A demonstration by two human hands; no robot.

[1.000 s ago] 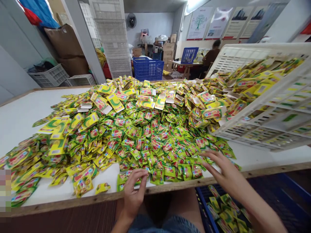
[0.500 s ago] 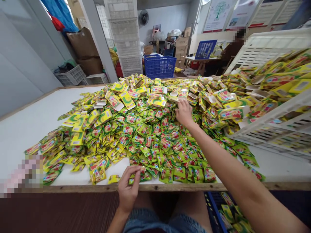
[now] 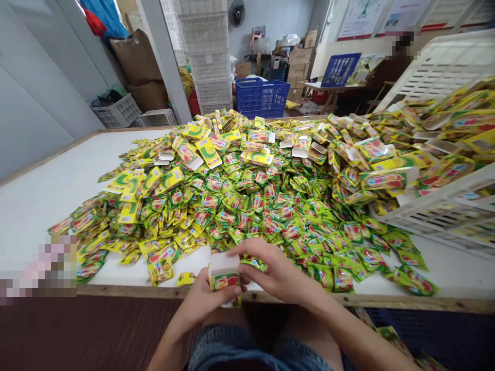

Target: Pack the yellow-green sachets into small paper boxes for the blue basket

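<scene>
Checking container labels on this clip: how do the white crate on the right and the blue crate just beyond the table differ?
The white crate sits tilted on the table; the blue crate stands upright past its far edge. The white crate visibly holds cartons; the blue crate's contents can't be made out. Both have slotted walls.

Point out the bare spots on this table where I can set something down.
Widest: the white tabletop's left side, between its wooden rim and the heap of shiny green and yellow packets. Smaller: the right front strip, between the rim and the white slotted plastic crate. Crowded: the middle, under packets, and the far side, under yellow cardboard boxes.
</scene>
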